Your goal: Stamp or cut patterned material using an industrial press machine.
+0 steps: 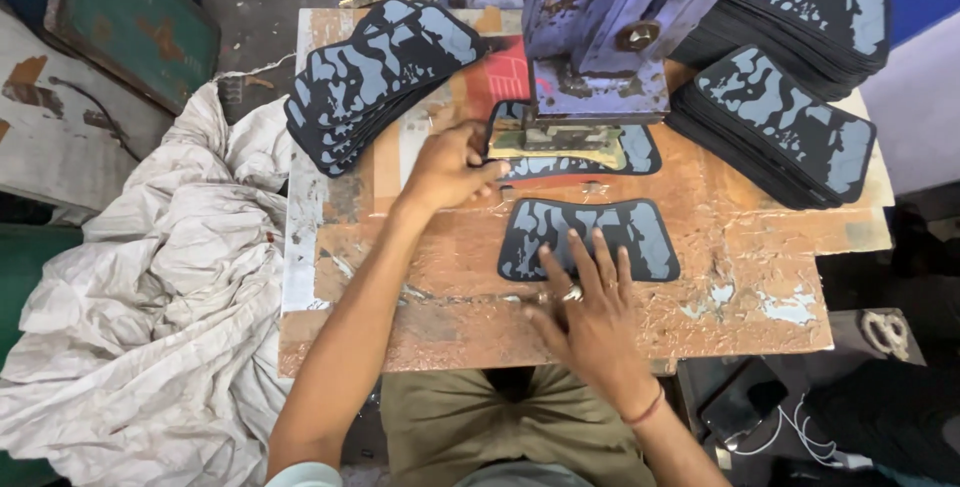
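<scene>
Two camouflage patches are in work: left hand [450,169] pinches one patch [610,157] under the press [600,57]; right hand [590,312] lies flat, fingers spread, on another patch [550,232] at six o'clock. Stacks [375,77] flank at ten and two.

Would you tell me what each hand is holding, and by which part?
Left hand pinches the left end of the camouflage piece under the press. Right hand lies flat on another piece, gripping nothing.
</scene>
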